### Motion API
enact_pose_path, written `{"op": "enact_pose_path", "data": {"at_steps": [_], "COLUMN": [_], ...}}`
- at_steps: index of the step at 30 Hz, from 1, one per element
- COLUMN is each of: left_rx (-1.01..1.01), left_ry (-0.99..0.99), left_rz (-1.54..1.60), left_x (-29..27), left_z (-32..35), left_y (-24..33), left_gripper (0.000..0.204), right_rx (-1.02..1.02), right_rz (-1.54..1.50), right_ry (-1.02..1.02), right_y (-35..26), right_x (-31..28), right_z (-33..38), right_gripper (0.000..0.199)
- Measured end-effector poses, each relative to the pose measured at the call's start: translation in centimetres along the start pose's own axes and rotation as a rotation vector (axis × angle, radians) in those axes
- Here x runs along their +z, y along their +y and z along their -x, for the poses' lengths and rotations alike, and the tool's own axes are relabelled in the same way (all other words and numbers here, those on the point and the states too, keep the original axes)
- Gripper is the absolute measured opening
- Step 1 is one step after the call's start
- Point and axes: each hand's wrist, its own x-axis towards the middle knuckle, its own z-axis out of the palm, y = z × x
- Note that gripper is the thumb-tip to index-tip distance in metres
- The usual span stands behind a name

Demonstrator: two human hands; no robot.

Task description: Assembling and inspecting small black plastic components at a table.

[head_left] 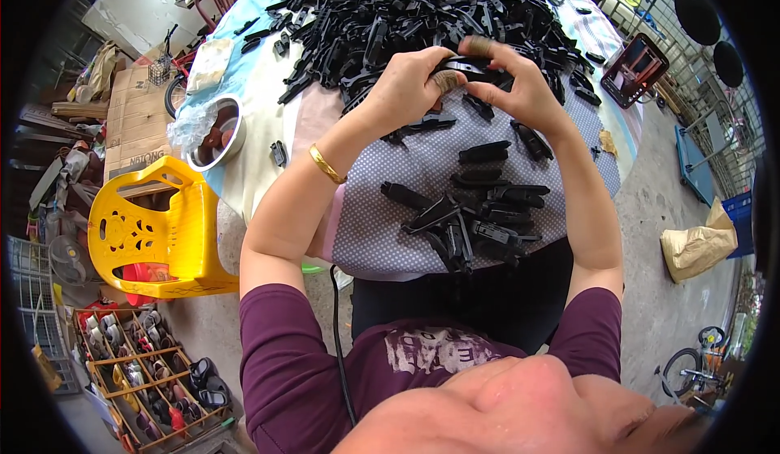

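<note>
- Head view, hands: the left hand [406, 87] and the right hand [520, 88] meet at about twelve o'clock from the lap, fingers curled tight from both sides around one black plastic clip part [471, 67]; neither hand is spread open, and both thumbs press on the piece.
- The held part sits just in front of the big heap of black plastic parts [422, 15] on the round table [260, 97], at the heap's near edge.
- A smaller group of black parts [475, 210] lies on the dotted cloth [374, 227] over the lap, at six o'clock from the hands.
- A gold bangle [327, 164] circles the left wrist.
- Risk, as I judge it: the lap pieces lie near the cloth's edge, so a knee shift could tip them to the floor; hard thumb pressure could make the small part slip or pinch a fingertip.
- Packages: a flattened brown cardboard box [134, 121] with dark print at nine o'clock; a tan paper sack [697, 247] on the ground at three o'clock; a steel bowl [218, 133] lined with a clear bag at ten o'clock, beside a yellow plastic chair [158, 231].
</note>
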Motion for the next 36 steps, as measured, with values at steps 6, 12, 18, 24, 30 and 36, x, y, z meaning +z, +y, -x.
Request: {"op": "enact_pose_path", "data": {"at_steps": [6, 12, 18, 24, 30, 36], "left_rx": [0.321, 0.283, 0.248, 0.067, 0.171, -0.113], "left_ry": [0.059, 0.013, -0.528, -0.308, -0.188, -0.003], "left_rz": [-0.263, -0.271, -0.202, -0.792, -0.749, -0.047], "left_x": [-0.2, -0.3, 0.6, -0.2, 0.7, 0.4], "left_z": [-0.2, 1.0, 2.3, 2.1, 1.7, 0.6], "left_y": [-0.9, 1.4, 2.6, 0.3, -0.3, -0.1], "left_gripper": [0.023, 0.024, 0.035, 0.028, 0.029, 0.029], "right_rx": [0.186, 0.276, 0.237, 0.108, 0.293, 0.058], "right_rz": [-0.069, -0.344, 0.236, 0.349, -0.532, -0.355], "right_ry": [-0.167, -0.212, -0.253, -0.257, -0.022, 0.083], "right_y": [-0.6, 0.4, 0.9, 0.6, 0.4, -0.1], "right_x": [-0.9, -1.8, -0.1, 1.1, 0.3, 1.1], "right_z": [0.1, 0.1, 0.4, 1.1, 0.4, 0.7], "right_gripper": [0.041, 0.029, 0.034, 0.038, 0.033, 0.033]}}
